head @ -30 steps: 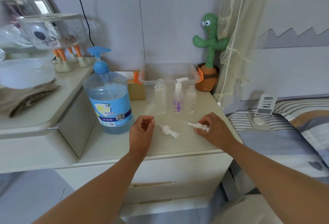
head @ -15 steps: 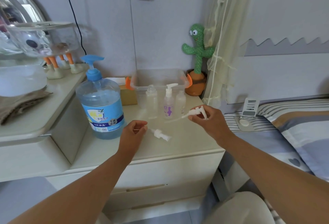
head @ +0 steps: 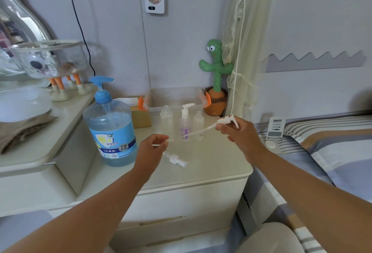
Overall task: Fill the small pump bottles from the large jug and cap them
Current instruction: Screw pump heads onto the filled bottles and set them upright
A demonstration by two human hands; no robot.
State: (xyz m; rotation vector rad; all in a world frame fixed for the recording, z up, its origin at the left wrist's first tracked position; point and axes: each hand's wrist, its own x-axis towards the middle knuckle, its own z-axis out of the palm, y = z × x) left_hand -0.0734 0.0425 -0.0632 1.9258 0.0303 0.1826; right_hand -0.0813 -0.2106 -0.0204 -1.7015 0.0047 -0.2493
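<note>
The right hand [head: 241, 134] is raised above the nightstand [head: 217, 164], thumb and fingers pinching a white pump cap [head: 226, 121]. Its dip tube slants toward 8 o'clock, the tip in front of the bottles [head: 185, 126]. The left hand [head: 151, 149] has curled fingers, thumb and forefinger tips close over a thin white sliver; whether it is pinched cannot be told. A second pump [head: 176, 159] lies flat at that hand's 4 o'clock. The three bottles stand upright toward 12 o'clock, only the middle one capped. The jug [head: 111, 128] stands at their 9 o'clock.
</note>
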